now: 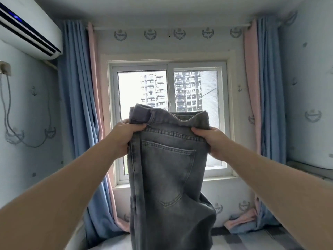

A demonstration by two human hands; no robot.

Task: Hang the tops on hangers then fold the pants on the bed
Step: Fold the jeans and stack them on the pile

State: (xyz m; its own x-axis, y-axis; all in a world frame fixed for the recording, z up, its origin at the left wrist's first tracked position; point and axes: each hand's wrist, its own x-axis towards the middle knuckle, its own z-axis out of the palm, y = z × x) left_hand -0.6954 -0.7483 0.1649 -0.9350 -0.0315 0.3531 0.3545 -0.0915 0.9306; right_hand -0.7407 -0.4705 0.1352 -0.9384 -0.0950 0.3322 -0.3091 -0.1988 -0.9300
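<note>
Grey jeans (167, 170) held up in front of the window (169, 112). The left hand (124, 136) is gripping the waistband at its left end, fingers curled over the denim; the right hand (210, 139) is gripping the waistband at its right end in the same way. The two hands are holding apart, stretching the waistband between them. The jeans are hanging folded lengthwise, back pocket facing the viewer, legs dropping toward the striped bed (252, 240) at the lower edge.
</note>
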